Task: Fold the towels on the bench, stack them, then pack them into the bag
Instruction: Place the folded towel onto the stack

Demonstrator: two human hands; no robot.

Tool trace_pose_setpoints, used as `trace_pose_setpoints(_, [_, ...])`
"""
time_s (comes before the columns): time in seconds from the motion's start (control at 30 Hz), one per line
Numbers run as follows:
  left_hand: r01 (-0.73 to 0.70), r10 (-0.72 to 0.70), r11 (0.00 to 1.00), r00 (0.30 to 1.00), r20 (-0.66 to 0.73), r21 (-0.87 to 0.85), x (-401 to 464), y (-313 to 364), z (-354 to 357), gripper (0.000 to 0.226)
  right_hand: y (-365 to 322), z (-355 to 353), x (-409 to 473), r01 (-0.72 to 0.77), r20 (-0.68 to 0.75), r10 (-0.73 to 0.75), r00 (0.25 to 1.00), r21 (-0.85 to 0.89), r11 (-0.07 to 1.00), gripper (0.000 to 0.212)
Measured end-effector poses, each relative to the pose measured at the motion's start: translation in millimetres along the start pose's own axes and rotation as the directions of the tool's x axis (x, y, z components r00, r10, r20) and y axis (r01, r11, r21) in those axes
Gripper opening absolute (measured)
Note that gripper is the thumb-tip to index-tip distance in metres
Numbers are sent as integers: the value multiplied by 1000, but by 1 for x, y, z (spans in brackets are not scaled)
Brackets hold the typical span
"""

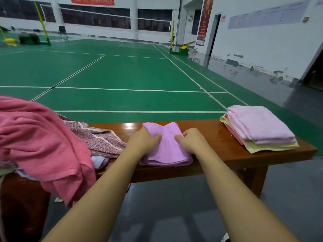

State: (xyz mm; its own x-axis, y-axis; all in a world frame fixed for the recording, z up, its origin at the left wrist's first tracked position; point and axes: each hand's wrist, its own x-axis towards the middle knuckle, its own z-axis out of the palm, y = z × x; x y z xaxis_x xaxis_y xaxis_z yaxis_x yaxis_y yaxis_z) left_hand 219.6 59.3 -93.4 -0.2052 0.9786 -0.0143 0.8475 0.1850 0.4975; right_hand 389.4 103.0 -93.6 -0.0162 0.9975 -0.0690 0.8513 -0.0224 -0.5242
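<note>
Both hands, left [145, 142] and right [190, 141], are pressed on the towel [166, 149], fingers curled; edges should be squared before it's moved to the stack [258, 128].

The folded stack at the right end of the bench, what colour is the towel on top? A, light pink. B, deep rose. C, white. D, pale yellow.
A: the stack on the bench is topped by a light pink towel, with a pale yellow towel under it and a darker pink edge showing lower down.
</note>
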Motion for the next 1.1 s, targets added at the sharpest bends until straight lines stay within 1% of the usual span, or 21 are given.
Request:
trace_pose_setpoints(0.07, [-58, 52, 988, 998, -48, -141, -2, 5, -2, 38, -2, 1, -2, 50, -45, -47, 998, 63, 997, 27])
trace_pose_setpoints(0.1, [-83, 68, 973, 995, -78, -216, -1, 6, -2, 35, -2, 1, -3, 68, -74, -61, 995, 93, 993, 25])
trace_pose_setpoints(0.17, [-107, 67, 915, 991, -115, -390, -1, 7, -1, 36, -2, 1, -3, 87, -132, -67, 989, 155, 984, 27])
trace_pose_setpoints(0.2, [-96, 53, 870, 993, -103, -483, 0, 8, 0, 37, -1, 1, -2, 94, -151, -63, 986, 205, 974, 29])
trace_pose_setpoints(0.23, [-73, 36, 806, 997, -75, -587, 1, 9, 2, 35, -1, 2, -1, 103, -165, -59, 984, 269, 958, 31])
trace_pose_setpoints(0.27, [-30, 19, 716, 1000, -24, -697, 3, 9, 3, 31, 0, 2, -1, 112, -179, -51, 983, 348, 931, 33])
trace_pose_setpoints(0.33, [84, -14, 503, 996, 89, -860, 3, 13, 1, 24, 0, -3, -1, 105, -162, -14, 987, 566, 818, 34])
trace_pose_setpoints(0.4, [166, -31, 364, 986, 166, -917, 3, 14, -2, 31, -3, -15, -3, 30, -42, 7, 999, 811, 585, 31])
trace_pose_setpoints(0.43, [194, -27, 320, 980, 195, -928, 4, 13, -3, 36, -4, -23, -5, -15, 25, -16, 1000, 883, 468, 30])
trace_pose_setpoints(0.47, [217, -11, 283, 975, 223, -934, 5, 12, -3, 41, -6, -32, -7, -43, 69, -53, 996, 920, 390, 31])
trace_pose_setpoints(0.53, [269, 62, 176, 957, 284, -947, 4, 14, -4, 47, -9, -43, -10, -67, 108, -116, 987, 947, 313, 38])
trace_pose_setpoints(0.63, [375, 199, -62, 913, 356, -925, -1, 21, 2, 56, -7, -47, -11, -91, 127, -160, 979, 973, 212, 49])
trace_pose_setpoints(0.7, [404, 264, -151, 896, 357, -902, -3, 28, 12, 56, -2, -50, -9, -89, 116, -157, 981, 982, 168, 52])
trace_pose_setpoints(0.73, [397, 271, -167, 898, 346, -902, -3, 32, 17, 54, 1, -53, -8, -77, 101, -147, 984, 984, 162, 53])
trace_pose_setpoints(0.8, [380, 242, -145, 909, 340, -913, -3, 40, 20, 47, 10, -64, -4, -14, 35, -98, 995, 978, 209, 48])
trace_pose_setpoints(0.83, [371, 218, -122, 915, 339, -921, -2, 45, 20, 45, 14, -72, -3, 39, -23, -59, 998, 957, 289, 43])
trace_pose_setpoints(0.87, [351, 196, -90, 924, 329, -932, 1, 50, 20, 45, 20, -80, -1, 96, -95, -22, 995, 912, 399, 38])
trace_pose_setpoints(0.93, [268, 133, -1, 955, 265, -964, 11, 63, 25, 53, 33, -100, 2, 191, -254, 10, 967, 751, 632, 32])
trace_pose_setpoints(0.97, [210, 96, 50, 972, 214, -976, 15, 73, 28, 53, 41, -111, 5, 223, -323, 1, 946, 655, 722, 32])
trace_pose_setpoints(1.03, [108, 94, 129, 988, 120, -986, 19, 98, 36, 46, 56, -133, 14, 243, -414, -23, 910, 486, 839, 36])
trace_pose_setpoints(1.1, [-3, 162, 176, 987, 26, -984, 22, 131, 46, 41, 73, -156, 24, 230, -458, -41, 888, 363, 903, 37])
